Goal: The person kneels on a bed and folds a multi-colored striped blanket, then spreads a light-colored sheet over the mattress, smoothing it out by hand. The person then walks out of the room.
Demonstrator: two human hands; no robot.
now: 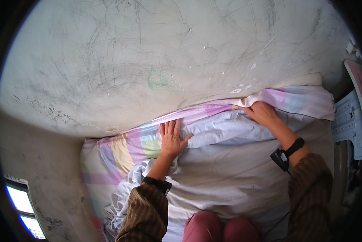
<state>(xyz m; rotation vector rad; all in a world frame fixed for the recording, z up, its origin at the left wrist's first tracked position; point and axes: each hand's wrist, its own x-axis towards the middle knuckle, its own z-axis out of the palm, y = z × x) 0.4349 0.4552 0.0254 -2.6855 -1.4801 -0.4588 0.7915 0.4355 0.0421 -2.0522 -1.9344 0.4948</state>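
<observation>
A pastel plaid bed sheet (125, 149) covers the left end of the bed and runs as a narrow strip along the wall. My left hand (170, 137) lies flat with fingers spread, its fingertips at the sheet's wall-side edge. Farther right, my right hand (261, 113) has its fingers curled around a fold of the plaid sheet; the fingertips are partly hidden. Between the hands, a bunched pale bluish-white cloth (220, 128) lies below the strip. Bare greyish-beige bedding (229, 169) shows nearer to me, under both forearms.
A scuffed, scribbled wall (169, 54) borders the bed's far side. At right stand a light-blue plastic piece (349, 121) and a pink panel (356, 78). A window (25, 208) is at lower left. My knees (220, 227) rest on the bed; a cable (276, 227) trails beside them.
</observation>
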